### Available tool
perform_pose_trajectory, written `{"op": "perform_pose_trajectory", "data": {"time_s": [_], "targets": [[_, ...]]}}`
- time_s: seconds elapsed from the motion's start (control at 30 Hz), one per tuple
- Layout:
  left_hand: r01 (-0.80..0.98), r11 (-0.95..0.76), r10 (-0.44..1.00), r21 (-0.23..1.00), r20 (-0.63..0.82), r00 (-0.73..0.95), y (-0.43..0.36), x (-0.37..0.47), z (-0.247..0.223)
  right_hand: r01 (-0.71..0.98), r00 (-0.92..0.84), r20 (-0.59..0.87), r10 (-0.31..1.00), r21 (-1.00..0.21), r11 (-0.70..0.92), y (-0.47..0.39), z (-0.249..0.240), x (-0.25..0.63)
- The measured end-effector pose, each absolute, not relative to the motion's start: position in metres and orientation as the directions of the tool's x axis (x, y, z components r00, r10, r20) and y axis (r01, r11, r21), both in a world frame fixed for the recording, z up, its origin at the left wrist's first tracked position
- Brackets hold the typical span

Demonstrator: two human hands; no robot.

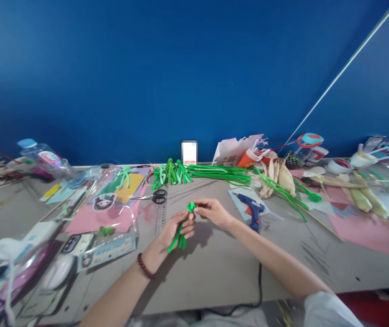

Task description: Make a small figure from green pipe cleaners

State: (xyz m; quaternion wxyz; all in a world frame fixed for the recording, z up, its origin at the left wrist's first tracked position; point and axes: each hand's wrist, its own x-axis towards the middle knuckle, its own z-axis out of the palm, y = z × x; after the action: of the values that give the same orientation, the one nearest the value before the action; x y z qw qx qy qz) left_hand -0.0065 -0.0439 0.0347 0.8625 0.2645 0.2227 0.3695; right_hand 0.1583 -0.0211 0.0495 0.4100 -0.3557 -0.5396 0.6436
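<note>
My left hand (177, 229) is closed around a bent bunch of green pipe cleaners (182, 241), whose loose ends hang below the fingers. At the top they form a small rounded knot (191, 207). My right hand (211, 211) pinches at the side of that knot with thumb and forefinger. Behind the hands lies a bundle of straight green pipe cleaners (218, 172). Left of it are several folded green pipe-cleaner pieces (171, 172). Black-handled scissors (158, 196) rest to the left beside a clear ruler (161, 218).
A blue glue gun (256, 209) lies to the right, its cord running off the table's front edge. Dried husks (285, 179) and orange cups (247, 157) stand behind it. A phone (189, 152) leans on the blue wall. At left are a plastic packet (112, 200) and a bottle (46, 156).
</note>
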Motion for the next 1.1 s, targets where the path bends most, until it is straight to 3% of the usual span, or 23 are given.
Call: {"op": "perform_pose_trajectory", "data": {"time_s": [0.2,0.3,0.4,0.47,0.57,0.67,0.93,1.1], "targets": [[-0.519,0.677,0.691,0.522,-0.207,0.693,-0.045,-0.008,0.041,-0.122,-0.404,-0.053,0.913,-0.986,-0.111,-0.022,0.05,0.156],[-0.475,0.64,0.715,0.603,-0.242,0.656,-0.044,-0.008,0.044,-0.11,-0.376,-0.065,0.924,-0.987,-0.114,-0.02,0.046,0.156],[-0.319,0.45,0.836,0.834,-0.268,0.478,-0.042,-0.006,0.044,-0.073,-0.313,-0.063,0.948,-0.993,-0.09,-0.017,0.041,0.157],[-0.174,0.263,0.931,0.949,-0.203,0.302,-0.041,-0.004,0.042,-0.048,-0.277,-0.056,0.959,-0.996,-0.072,-0.016,0.038,0.157],[-0.032,0.054,0.989,0.998,-0.049,0.14,-0.04,-0.003,0.038,-0.027,-0.257,-0.048,0.965,-0.998,-0.057,-0.015,0.034,0.157],[0.03,-0.028,0.989,0.999,0.023,0.148,-0.041,-0.004,0.036,-0.012,-0.271,-0.034,0.962,-0.999,-0.039,-0.016,0.035,0.156],[-0.21,0.233,0.953,0.949,-0.18,0.242,-0.038,-0.003,0.034,-0.121,-0.361,-0.043,0.932,-0.988,-0.093,-0.022,0.054,0.157],[-0.301,0.264,0.941,0.916,-0.176,0.289,-0.037,-0.005,0.031,-0.136,-0.37,-0.059,0.927,-0.984,-0.116,-0.019,0.053,0.16]]}}
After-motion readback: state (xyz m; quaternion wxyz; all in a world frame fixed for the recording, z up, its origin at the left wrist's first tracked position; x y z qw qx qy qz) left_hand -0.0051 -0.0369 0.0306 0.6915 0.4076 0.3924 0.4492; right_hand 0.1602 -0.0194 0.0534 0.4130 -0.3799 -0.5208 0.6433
